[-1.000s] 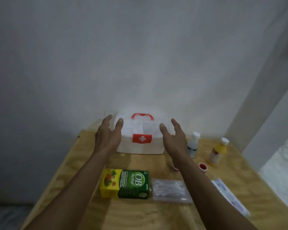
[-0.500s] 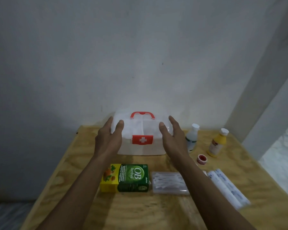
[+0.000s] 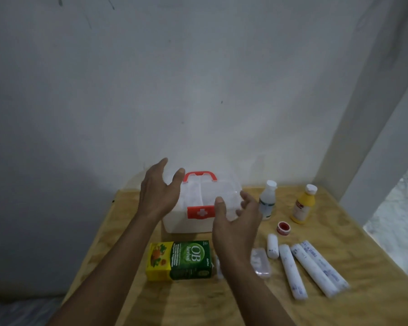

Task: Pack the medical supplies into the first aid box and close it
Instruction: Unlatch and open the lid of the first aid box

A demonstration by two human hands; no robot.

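Observation:
The white first aid box (image 3: 186, 222), with a red handle and a red cross latch, stands shut at the back of the wooden table (image 3: 327, 307). My left hand (image 3: 158, 191) is at its left top corner with fingers spread. My right hand (image 3: 236, 220) is at its front right side with fingers loosely bent; I cannot tell whether either hand touches the box. In front lie a green and yellow OB herbal carton (image 3: 179, 260) and a clear packet of cotton swabs (image 3: 259, 262), partly behind my right forearm.
To the right of the box stand a clear bottle with a white cap (image 3: 267, 200) and a yellow bottle (image 3: 303, 208). A small red tape roll (image 3: 283, 227) and several white bandage rolls (image 3: 309, 264) lie on the right half. A wall stands close behind the table.
The camera has tilted down, so more of the table shows. My right hand has dropped from the lid's top to the box's front right side. My left hand stays at the left top corner.

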